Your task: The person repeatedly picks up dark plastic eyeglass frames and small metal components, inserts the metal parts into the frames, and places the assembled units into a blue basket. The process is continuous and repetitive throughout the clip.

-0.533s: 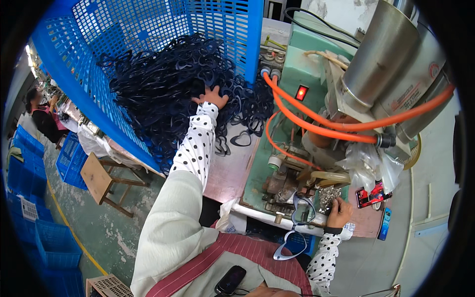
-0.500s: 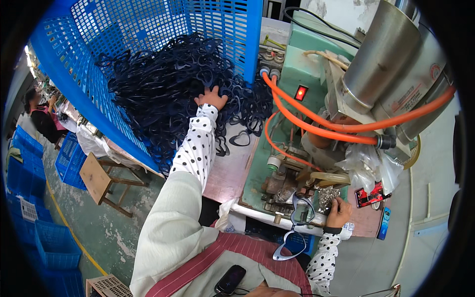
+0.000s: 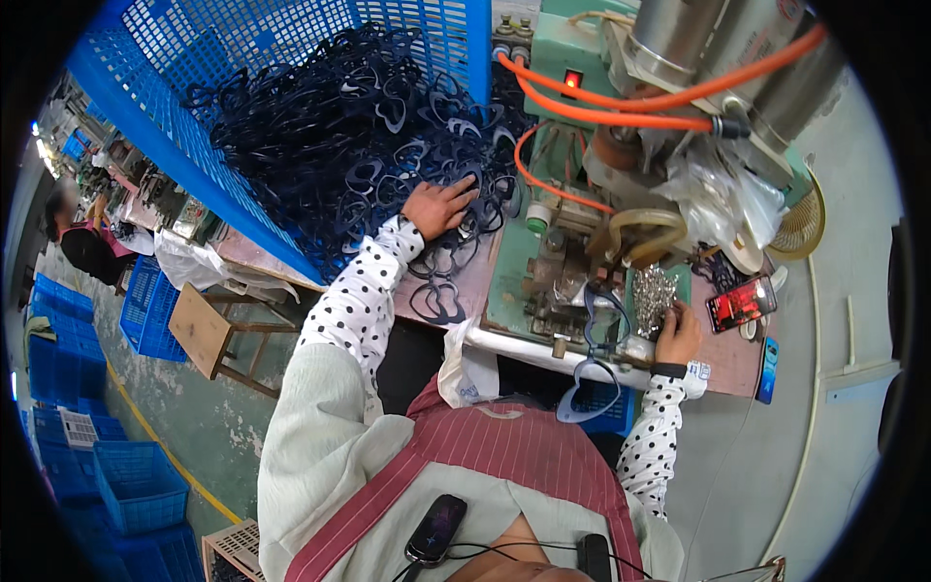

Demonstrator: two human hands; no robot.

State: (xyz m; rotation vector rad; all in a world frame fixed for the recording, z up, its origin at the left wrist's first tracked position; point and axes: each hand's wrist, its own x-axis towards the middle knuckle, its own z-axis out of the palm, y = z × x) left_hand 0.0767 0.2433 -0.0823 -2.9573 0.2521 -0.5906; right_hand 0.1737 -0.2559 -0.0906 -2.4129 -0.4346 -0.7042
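A heap of dark blue heart-shaped eyeglass frames (image 3: pixel 291 145) spills out of a big blue plastic basket (image 3: pixel 480 58) onto the bench. On the heap's near right edge lies my left hand (image 3: pixel 441 207), palm down with fingers stretched over the frames. Beside a small pile of silvery metal pieces (image 3: pixel 655 291) is my right hand (image 3: pixel 679 338). Its fingers are curled together at the pile's edge; anything between them is too small to make out. One heart-shaped frame (image 3: pixel 584 388) hangs at the front of the machine (image 3: pixel 558 291), left of my right hand.
Orange hoses (image 3: pixel 630 118) arch over the green machine. A phone with a lit red screen (image 3: pixel 742 304) and a blue object (image 3: pixel 767 369) lie at the bench's right end. Left of me stand a wooden stool (image 3: pixel 208 335) and blue crates (image 3: pixel 141 485). Another person (image 3: pixel 82 242) sits far left.
My left hand has drawn back toward me across the heap, and more frames lie spread near the bench edge. My right hand stays by the metal pieces. The whole view has shifted.
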